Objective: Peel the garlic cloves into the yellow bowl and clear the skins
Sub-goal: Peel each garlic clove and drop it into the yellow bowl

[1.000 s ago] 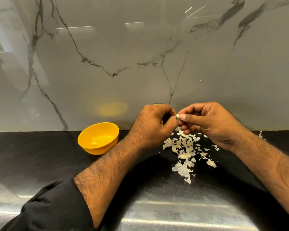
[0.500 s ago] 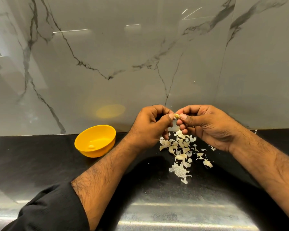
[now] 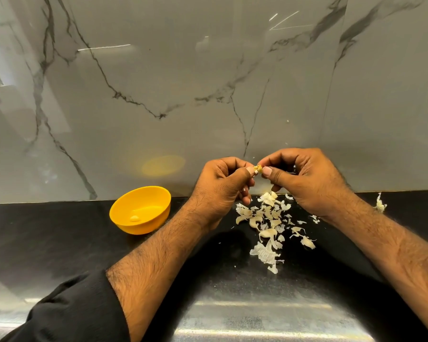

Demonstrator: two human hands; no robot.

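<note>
A small garlic clove [image 3: 258,168] is pinched between the fingertips of my left hand [image 3: 220,186] and my right hand [image 3: 304,178], held in the air in front of the wall. Most of the clove is hidden by my thumbs. Below the hands a heap of pale garlic skins [image 3: 267,225] lies scattered on the black counter [image 3: 59,243]. The yellow bowl [image 3: 143,193] stands to the left of my left hand, with one peeled clove [image 3: 135,218] lying in its bottom.
A grey marble wall [image 3: 208,82] rises directly behind the counter. A stray bit of garlic skin [image 3: 380,204] lies at the counter's back edge on the right. My black sleeve [image 3: 67,309] covers the lower left.
Both hands stayed together on the clove and shifted only slightly; the camera view moved a little. A yellowish tip of the clove now shows between the thumbs.
</note>
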